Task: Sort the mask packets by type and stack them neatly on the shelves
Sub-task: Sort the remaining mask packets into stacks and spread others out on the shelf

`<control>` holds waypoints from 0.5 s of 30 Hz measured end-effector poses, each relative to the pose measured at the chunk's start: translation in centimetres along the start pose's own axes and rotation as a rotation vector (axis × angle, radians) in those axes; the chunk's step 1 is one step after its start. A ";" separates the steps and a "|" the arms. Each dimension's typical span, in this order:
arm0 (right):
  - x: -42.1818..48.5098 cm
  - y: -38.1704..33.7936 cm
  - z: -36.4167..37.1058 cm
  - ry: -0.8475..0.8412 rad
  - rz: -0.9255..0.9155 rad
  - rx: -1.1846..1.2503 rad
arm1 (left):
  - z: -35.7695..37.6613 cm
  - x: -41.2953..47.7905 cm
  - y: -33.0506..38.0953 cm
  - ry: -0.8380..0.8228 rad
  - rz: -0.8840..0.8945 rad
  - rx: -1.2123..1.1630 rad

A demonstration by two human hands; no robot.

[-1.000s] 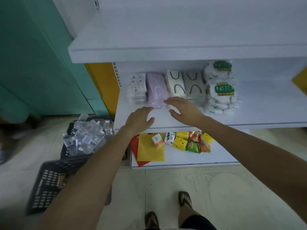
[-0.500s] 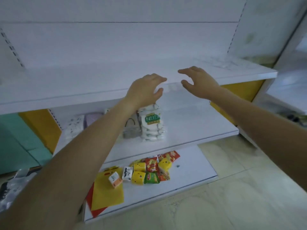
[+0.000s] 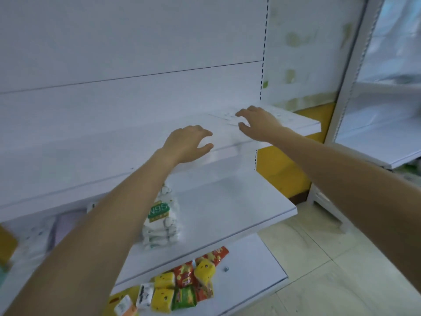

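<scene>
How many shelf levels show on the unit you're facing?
3: top shelf below the left hand and right hand; middle shelf holding N95 packets; bottom shelf holding snacks. Others may sit above frame.

This is a small shop. White metal display shelving with a slotted upright carries stacked N95 mask packets on its middle level and bright snack packets on its bottom level. A second shelving unit stands just right of it.

Left hand and right hand extend over the upper shelf, fingers loosely bent, holding nothing. N95 mask packets are stacked on the middle shelf. Snack packets lie on the bottom shelf.
</scene>
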State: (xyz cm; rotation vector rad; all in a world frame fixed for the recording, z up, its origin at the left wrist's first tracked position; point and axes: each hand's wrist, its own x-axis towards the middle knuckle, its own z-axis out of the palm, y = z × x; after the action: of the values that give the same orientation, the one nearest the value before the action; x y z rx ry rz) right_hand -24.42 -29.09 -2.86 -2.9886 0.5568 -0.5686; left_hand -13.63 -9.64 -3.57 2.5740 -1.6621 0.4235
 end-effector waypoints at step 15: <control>12.1 18.5 6.0 -0.496 0.251 -0.083 | 8.9 23.2 1.2 -0.227 -0.034 -0.142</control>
State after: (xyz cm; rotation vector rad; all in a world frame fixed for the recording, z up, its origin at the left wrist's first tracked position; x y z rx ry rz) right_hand -18.02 -50.79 -6.41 -2.8973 0.8952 0.2136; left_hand -3.99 -32.43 -6.39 2.6215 -1.6410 0.0103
